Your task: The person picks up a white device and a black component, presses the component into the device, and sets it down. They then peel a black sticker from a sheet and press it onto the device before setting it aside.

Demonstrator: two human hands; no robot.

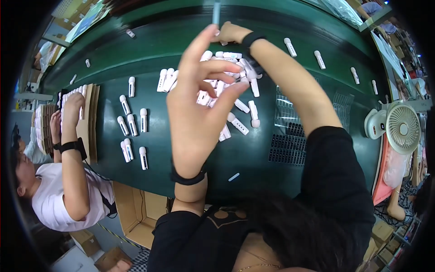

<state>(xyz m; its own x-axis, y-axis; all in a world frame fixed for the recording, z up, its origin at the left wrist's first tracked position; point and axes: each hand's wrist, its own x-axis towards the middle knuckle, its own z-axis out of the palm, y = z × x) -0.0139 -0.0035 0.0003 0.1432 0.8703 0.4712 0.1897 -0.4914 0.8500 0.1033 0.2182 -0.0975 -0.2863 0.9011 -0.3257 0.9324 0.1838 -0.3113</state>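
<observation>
Raised over the middle of the belt-like green surface, my left hand point(192, 99) has its fingers apart. Its index fingertip is beside a pale blue strip point(216, 13), which stands up close to my right hand point(232, 33). That hand reaches to the far side with its fingers curled; what they hold, if anything, is hidden. Behind and below my left hand lies a pile of small white microphone-shaped devices point(239, 125), several showing dark dots. My left hand covers part of the pile.
More white devices point(143, 120) lie spread at left and far right. Clear trays point(285, 109) and black slotted pieces point(287, 149) lie at right, before a white fan point(402, 128). Another strip point(234, 177) lies near me. A co-worker point(63, 190) handles cardboard-divided devices point(90, 122) at left.
</observation>
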